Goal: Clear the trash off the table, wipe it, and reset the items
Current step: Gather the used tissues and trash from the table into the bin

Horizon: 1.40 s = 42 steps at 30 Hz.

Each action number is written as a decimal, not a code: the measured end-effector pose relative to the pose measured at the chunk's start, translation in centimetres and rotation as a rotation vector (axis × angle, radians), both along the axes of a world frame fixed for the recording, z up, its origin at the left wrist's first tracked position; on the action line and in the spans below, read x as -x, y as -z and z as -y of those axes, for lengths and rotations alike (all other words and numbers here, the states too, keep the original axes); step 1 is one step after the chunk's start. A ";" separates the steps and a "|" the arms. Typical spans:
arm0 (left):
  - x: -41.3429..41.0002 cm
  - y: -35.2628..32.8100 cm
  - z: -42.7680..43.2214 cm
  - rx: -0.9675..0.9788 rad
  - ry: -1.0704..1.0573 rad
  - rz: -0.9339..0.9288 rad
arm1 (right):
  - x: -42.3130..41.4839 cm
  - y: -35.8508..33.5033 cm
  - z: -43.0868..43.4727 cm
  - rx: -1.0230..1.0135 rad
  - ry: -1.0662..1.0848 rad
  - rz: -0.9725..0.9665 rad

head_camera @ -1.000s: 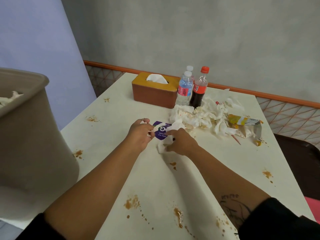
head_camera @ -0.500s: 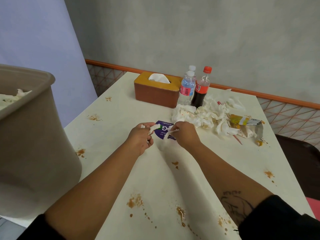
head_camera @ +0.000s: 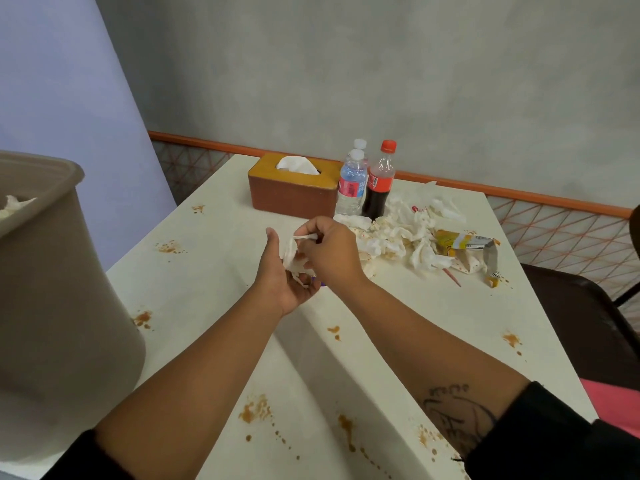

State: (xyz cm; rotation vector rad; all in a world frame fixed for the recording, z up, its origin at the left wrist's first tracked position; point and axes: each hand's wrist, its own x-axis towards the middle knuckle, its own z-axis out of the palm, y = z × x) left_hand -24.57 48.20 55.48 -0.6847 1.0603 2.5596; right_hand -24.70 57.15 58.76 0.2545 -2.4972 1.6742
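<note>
The waste bin (head_camera: 52,289) stands at the table's (head_camera: 214,271) left edge, tissue showing inside it. At mid-table, raised above the surface, the left hand (head_camera: 277,282) is turned palm up and cups a wad of tissue (head_camera: 291,252), fingers curled under it; a sliver of purple shows beneath the hand, too little to identify. The right hand (head_camera: 330,254) meets it from the right and pinches the wad's upper edge between thumb and fingertips. Assessment: the trash-clearing step is in hand — gathered scraps are being packed into one hand. The next move likely calls for carrying the wad left and dropping it into the bin, grip kept close so no scrap falls. Further right, two water bottles (head_camera: 353,183) and a cola bottle (head_camera: 379,183) stand upright; just beside them lies a heap of used tissues (head_camera: 405,233), with a torn yellow carton (head_camera: 464,242) at its right side. All of this awaits collection, and the brown stains (head_camera: 254,410) across the table show that wiping is not yet begun.
</note>
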 end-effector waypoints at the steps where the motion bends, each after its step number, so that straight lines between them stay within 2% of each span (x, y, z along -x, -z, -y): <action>1: 0.0 -0.1 -0.1 -0.022 -0.005 0.002 | -0.2 0.2 0.0 -0.034 0.012 -0.040; 7: -0.3 -0.6 -0.3 -0.016 0.047 0.006 | -0.7 2.2 0.3 -0.502 -0.014 -0.286; 11: -0.1 0.1 0.1 0.066 -0.039 0.040 | -0.5 3.4 -0.6 -0.447 -0.065 -0.329; 13: -0.1 0.1 0.2 0.168 -0.088 0.083 | 0.1 3.9 -1.7 -0.426 -0.008 -0.341; 16: -0.2 0.3 0.5 0.274 -0.105 0.140 | 1.7 4.9 -3.9 -0.535 0.164 -0.248; 19: 0.1 0.9 0.9 0.224 -0.111 0.132 | 3.1 6.2 -6.3 -0.743 0.248 -0.081; 21: 0.2 1.3 0.9 0.197 -0.119 0.119 | 3.7 6.8 -7.5 -0.800 0.239 0.034; 28: -0.1 1.2 0.3 0.142 -0.138 0.101 | 4.6 7.6 -8.3 -0.770 0.158 0.237; 35: -0.1 1.2 0.3 0.188 -0.167 0.126 | 4.5 7.9 -8.3 -0.833 0.145 0.265; 42: -0.6 0.8 -0.6 0.336 -0.143 0.128 | 3.9 7.2 -9.1 -0.704 0.120 0.275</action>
